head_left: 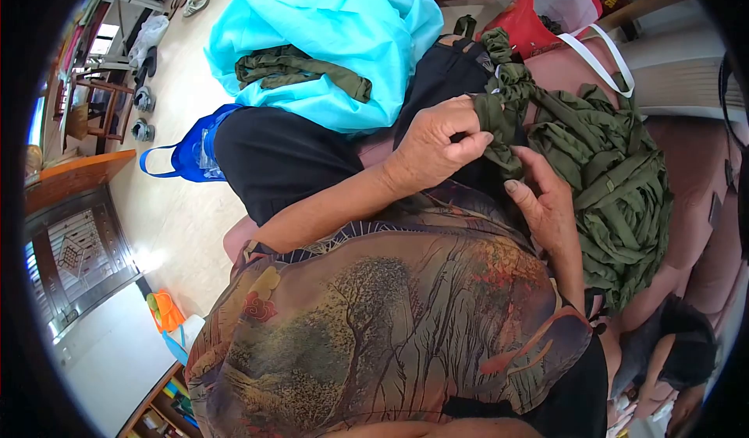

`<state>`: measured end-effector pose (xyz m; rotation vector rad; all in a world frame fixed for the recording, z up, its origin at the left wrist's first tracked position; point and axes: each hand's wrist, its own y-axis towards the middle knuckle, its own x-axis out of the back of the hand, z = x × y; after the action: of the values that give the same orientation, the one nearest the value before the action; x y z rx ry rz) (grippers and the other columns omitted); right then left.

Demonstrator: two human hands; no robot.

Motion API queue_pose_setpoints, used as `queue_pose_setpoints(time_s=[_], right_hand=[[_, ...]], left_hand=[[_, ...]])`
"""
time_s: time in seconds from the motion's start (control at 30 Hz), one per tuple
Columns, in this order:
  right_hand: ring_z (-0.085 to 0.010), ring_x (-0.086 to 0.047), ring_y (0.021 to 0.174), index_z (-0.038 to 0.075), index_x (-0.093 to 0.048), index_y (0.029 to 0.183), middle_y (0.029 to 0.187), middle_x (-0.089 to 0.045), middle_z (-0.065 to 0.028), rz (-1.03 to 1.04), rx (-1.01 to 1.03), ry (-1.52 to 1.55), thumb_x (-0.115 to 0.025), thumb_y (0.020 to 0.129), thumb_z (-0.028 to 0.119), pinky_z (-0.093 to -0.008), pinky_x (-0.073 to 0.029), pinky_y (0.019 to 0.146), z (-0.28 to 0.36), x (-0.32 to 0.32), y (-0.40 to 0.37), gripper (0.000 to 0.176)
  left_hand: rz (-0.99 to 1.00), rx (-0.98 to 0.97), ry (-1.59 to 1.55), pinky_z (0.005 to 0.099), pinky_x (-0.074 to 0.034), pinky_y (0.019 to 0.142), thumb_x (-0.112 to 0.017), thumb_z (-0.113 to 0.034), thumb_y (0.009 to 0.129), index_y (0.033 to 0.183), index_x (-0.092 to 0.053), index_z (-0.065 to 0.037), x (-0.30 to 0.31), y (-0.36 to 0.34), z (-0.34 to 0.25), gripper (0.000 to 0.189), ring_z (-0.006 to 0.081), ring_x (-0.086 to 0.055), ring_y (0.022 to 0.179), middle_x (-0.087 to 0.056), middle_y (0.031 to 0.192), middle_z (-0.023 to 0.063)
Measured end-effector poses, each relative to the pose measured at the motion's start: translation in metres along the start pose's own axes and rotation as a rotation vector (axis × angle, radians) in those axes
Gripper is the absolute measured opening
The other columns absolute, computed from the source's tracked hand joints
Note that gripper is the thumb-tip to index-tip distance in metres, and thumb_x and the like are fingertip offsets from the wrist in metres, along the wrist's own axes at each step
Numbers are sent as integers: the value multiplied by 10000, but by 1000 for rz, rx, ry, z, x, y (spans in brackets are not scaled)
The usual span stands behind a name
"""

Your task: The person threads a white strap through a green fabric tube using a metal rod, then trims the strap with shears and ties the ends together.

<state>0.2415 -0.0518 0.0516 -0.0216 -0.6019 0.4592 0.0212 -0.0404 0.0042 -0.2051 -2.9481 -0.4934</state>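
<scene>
Pinched in my left hand (435, 145) is a dark green fabric strip (497, 118), gathered and bunched, over my lap. My right hand (551, 210) is just below and to the right of it, thumb apart from the fingers, with its fingertips at the strip's lower end. A large heap of green fabric strips (612, 184) lies to the right, beside my right hand. Ahead of my knees, a bright turquoise bag (312, 21) lies spread open with a folded green fabric piece (300, 75) in it.
A red bag (538, 17) with a white handle stands at the upper right on a pink seat (683, 153). The blue bag (204, 145) is by my left knee. Shoes (143, 114) lie on the floor at left. Another person (663, 360) shows at lower right.
</scene>
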Motion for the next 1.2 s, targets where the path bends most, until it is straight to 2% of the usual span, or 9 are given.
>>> queue_pose_setpoints(time_s=[0.07,0.17,0.2,0.4,0.7,0.93,1.03,1.13,1.2], right_hand=[[-329,-653,807,40,-591,1137,948,-665,-183,29,19,-88,-682,867,209,-349,-499,708,-1,1,1,331],[-391,-617,781,24,-594,1035,882,-637,-214,62,-27,-127,-667,860,179,-370,-490,675,-3,2,-3,245],[-406,-602,774,17,-591,999,858,-626,-222,72,-54,-126,-660,858,167,-377,-487,667,-4,2,-5,217],[-417,-552,691,-2,-532,903,761,-574,-220,60,-88,-117,-608,866,109,-379,-467,624,-7,-4,-12,140],[-266,-604,693,7,-533,1111,769,-582,-175,53,-107,46,-536,926,87,-354,-469,645,-3,-15,-9,202],[-293,-618,720,4,-485,1254,835,-609,-195,2,-77,-66,-524,925,91,-351,-481,673,-11,-20,-11,343],[-292,-623,727,8,-501,1250,842,-615,-195,-9,-85,-17,-531,918,95,-349,-486,683,-10,-23,-9,345],[-291,-627,723,11,-519,1249,837,-622,-201,2,-94,5,-538,911,93,-342,-492,691,-5,-19,-5,349],[-290,-633,720,12,-531,1248,838,-631,-210,11,-183,-25,-538,908,90,-336,-495,697,-2,-17,-3,349]], left_hand=[[2,-198,47,424,-439,1032,-663,-1,818,726,-563,-9,-2,2,5,137,210,-630,831,-590,794,65],[87,-92,81,495,-350,1119,-675,-6,803,717,-565,-19,-3,-8,8,140,220,-624,818,-576,791,68],[12,-83,61,455,-381,1091,-691,-53,763,671,-546,-30,-10,-8,11,173,273,-560,692,-515,690,90],[67,-55,-32,478,-265,1165,-687,-60,818,724,-561,-21,-13,-8,16,161,218,-609,832,-580,804,84],[126,-65,35,484,-233,1167,-697,-98,785,715,-564,-43,-30,-6,17,160,342,-556,1048,-580,983,168],[102,-125,144,491,-253,1153,-675,-68,766,690,-546,-43,-36,-13,23,153,405,-522,1115,-562,1078,194],[19,-148,167,431,-409,1031,-676,-85,793,695,-547,-41,-37,-15,24,168,345,-588,1000,-582,992,176],[137,274,-104,329,-492,817,-660,-116,852,705,-548,-40,-27,-11,10,199,221,-615,824,-610,883,103],[66,452,-178,280,-474,713,-646,-156,892,724,-558,-46,-23,-3,4,219,150,-583,746,-608,837,51]])
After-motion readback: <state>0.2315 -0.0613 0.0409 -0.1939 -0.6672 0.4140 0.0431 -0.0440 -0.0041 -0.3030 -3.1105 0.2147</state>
